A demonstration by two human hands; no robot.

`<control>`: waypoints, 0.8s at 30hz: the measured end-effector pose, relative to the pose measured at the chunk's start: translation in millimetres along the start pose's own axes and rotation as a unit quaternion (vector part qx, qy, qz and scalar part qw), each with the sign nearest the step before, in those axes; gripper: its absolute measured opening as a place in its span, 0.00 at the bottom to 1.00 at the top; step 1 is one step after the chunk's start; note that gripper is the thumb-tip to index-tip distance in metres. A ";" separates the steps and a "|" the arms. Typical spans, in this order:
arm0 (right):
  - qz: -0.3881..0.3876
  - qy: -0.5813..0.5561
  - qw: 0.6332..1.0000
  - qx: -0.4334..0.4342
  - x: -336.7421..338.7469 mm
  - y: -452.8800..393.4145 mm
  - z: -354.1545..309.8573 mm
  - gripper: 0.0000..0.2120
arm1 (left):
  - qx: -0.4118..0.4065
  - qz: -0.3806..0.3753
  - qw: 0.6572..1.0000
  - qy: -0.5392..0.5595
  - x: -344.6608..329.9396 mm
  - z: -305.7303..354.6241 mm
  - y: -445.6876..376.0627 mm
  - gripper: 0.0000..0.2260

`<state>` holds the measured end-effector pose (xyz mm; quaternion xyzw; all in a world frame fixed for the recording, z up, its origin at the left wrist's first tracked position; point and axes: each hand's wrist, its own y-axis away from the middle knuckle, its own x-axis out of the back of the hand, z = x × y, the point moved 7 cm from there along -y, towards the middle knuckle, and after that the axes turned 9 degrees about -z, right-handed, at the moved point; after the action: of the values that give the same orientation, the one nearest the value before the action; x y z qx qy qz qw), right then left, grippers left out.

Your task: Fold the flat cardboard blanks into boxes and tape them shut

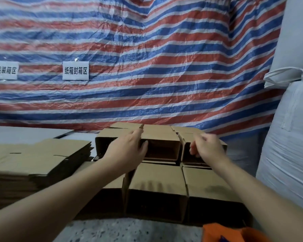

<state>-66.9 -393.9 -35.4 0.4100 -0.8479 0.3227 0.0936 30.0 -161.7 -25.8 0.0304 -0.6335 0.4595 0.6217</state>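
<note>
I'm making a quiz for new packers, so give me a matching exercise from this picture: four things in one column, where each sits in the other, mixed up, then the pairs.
Things:
1. Stack of flat brown cardboard blanks
2. White woven sacks
3. White printed sign
4. Left hand

Places:
A. fastened on the striped red, white and blue tarp
B. piled at the right edge
C. gripping the top edge of an open brown cardboard box
D. lying at the left

Pairs: 1-D, 2-B, 3-A, 4-C

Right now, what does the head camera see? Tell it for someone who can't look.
Two bare hands reach to folded cardboard boxes on their sides: the left hand holds the top of the middle box, the right hand curls at the next box. Flat blanks are stacked left, before a striped tarp.
</note>
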 end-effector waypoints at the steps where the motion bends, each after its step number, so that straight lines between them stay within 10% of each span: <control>1: -0.044 0.003 0.999 -0.009 -15.8 9.6 1.0 0.23 | 0.004 -0.005 1.000 -0.016 4.8 -12.2 10.9 0.16; 14: -0.197 0.035 0.980 -0.017 -111.3 30.1 -13.9 0.16 | 0.205 -0.111 0.960 -0.158 18.9 -201.7 59.7 0.22; 24: -0.246 0.035 0.968 -0.031 -156.9 28.4 -12.3 0.25 | 0.280 -0.142 0.920 -0.236 -6.0 -229.6 90.2 0.17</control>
<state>11.7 -273.7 -105.7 0.5910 -0.7270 0.2775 0.2127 150.8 29.4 -124.7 0.4002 -0.5963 0.5050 0.4788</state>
